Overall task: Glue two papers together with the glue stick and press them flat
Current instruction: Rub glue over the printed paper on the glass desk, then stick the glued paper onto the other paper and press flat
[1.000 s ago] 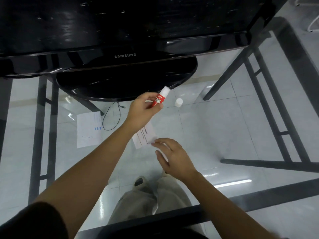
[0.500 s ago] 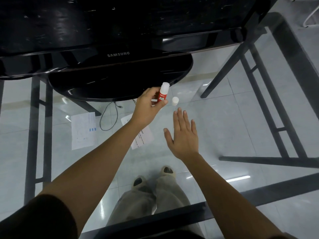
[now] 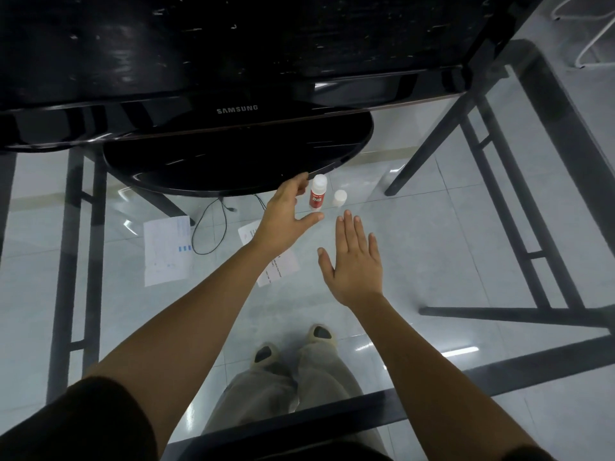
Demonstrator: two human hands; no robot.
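A red and white glue stick [image 3: 317, 194] stands upright on the glass table, with its white cap [image 3: 339, 197] just to its right. My left hand [image 3: 286, 217] is beside the stick with fingers and thumb spread around it, not touching. My right hand [image 3: 354, 261] hovers flat with straight fingers, nearer me and to the right. A small white paper with printed lines [image 3: 279, 266] lies under my left wrist, partly hidden. Another white sheet with blue marks [image 3: 166, 251] lies further left.
A black Samsung monitor [image 3: 233, 78] with an oval base [image 3: 233, 161] fills the far side of the glass table [image 3: 449, 244]. A black cable [image 3: 209, 227] loops below. The dark table frame runs along the near edge [image 3: 332, 417] and right side. My legs and shoes show through the glass.
My left hand set the glue stick upright on the glass and let go of it. My right hand left the small paper and moved forward with its fingers straightened.
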